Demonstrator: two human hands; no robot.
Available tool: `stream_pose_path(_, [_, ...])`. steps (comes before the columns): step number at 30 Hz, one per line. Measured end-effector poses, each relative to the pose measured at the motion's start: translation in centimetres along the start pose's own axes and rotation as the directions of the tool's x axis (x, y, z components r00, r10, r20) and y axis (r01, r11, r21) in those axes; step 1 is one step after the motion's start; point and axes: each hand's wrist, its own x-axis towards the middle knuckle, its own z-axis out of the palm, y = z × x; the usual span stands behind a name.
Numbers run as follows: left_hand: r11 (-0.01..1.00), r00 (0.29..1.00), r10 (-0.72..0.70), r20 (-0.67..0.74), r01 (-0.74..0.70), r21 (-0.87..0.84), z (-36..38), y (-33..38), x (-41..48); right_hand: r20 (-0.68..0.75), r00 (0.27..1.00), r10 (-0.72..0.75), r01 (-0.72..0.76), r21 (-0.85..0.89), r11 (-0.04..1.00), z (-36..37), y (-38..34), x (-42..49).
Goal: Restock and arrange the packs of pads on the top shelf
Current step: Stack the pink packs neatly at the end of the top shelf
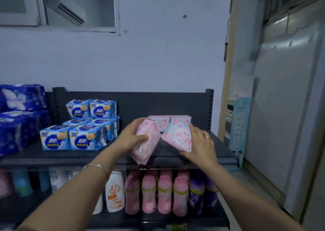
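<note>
restocking in progress: two pink packs in hand, neither set down

the left hand (131, 139) grips the first pink pack (146, 142), fingers curled round it, tilted over the front edge of the top shelf (88, 157). the right hand (200, 142) grasps the second pink pack (177, 137), fingers round its side, leaning on or just above the shelf. behind them, the rear pink packs (159, 122) already lie in place. the blue-and-white packs (77, 139) stand stacked to the left. judged remaining: seat both held packs and align the pink row.
</note>
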Motion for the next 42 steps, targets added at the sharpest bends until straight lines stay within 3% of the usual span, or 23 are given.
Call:
stream_pose_path(4, [0.974, 0.999, -0.043, -0.032, 0.049, 0.222, 1.1, -1.3, 3.2, 0.005, 1.0, -0.025, 0.025, 0.069, 0.997, 2.3, 1.0, 2.3])
stream_pose_path(9, [0.941, 0.999, -0.05, -0.021, 0.055, 0.334, 2.6, -0.6, 6.9, -0.034, 0.998, -0.05, 0.052, 0.042, 0.998, 3.5, 2.2, 5.0])
stream_pose_path(14, [0.775, 0.999, -0.003, -0.037, 0.026, 0.632, 4.4, -0.6, 10.2, 0.022, 0.999, -0.027, 0.029, -0.084, 0.996, 5.1, 3.3, 6.4])
stream_pose_path(18, [0.742, 1.0, -0.007, -0.021, 0.019, 0.67, 5.8, -1.9, 12.8, 0.048, 0.998, -0.039, 0.043, -0.068, 0.997, 8.2, 3.4, 7.4])
stream_pose_path(22, [0.68, 0.987, -0.137, 0.085, 0.031, 0.733, 6.9, -3.2, 14.7, 0.052, 0.999, 0.008, -0.001, -0.133, 0.991, 10.7, 3.2, 9.4])
stream_pose_path(26, [0.619, 0.962, -0.234, 0.144, 0.033, 0.785, 6.8, -3.8, 16.2, 0.208, 0.977, 0.045, -0.018, -0.131, 0.991, 10.8, 2.6, 10.7])
stream_pose_path(28, [0.655, 0.933, -0.268, 0.238, -0.004, 0.755, 6.2, -4.0, 17.2, 0.258, 0.961, 0.098, -0.083, -0.068, 0.994, 10.2, 2.8, 11.1])
stream_pose_path(31, [0.868, 0.89, -0.247, 0.384, 0.027, 0.496, 5.3, -3.9, 17.9, 0.269, 0.95, 0.16, -0.158, -0.028, 0.987, 9.8, 2.6, 11.6])
stream_pose_path(34, [0.932, 0.862, -0.255, 0.439, 0.098, 0.349, 3.9, -4.1, 17.8, 0.293, 0.928, 0.23, -0.228, -0.041, 0.973, 9.7, 1.8, 11.8])
stream_pose_path(37, [0.918, 0.828, -0.174, 0.533, -0.06, 0.393, 2.9, -4.5, 18.1, 0.311, 0.918, 0.247, -0.234, -0.079, 0.969, 8.9, 1.5, 12.3])
stream_pose_path(40, [0.768, 0.778, -0.09, 0.622, -0.344, 0.541, 2.1, -4.7, 17.5, 0.307, 0.922, 0.238, -0.224, -0.08, 0.971, 8.4, 1.7, 12.9])
stream_pose_path(42, [0.705, 0.755, -0.092, 0.649, -0.411, 0.579, 1.9, -4.9, 17.0, 0.311, 0.921, 0.235, -0.217, -0.092, 0.972, 8.4, 1.7, 13.1])
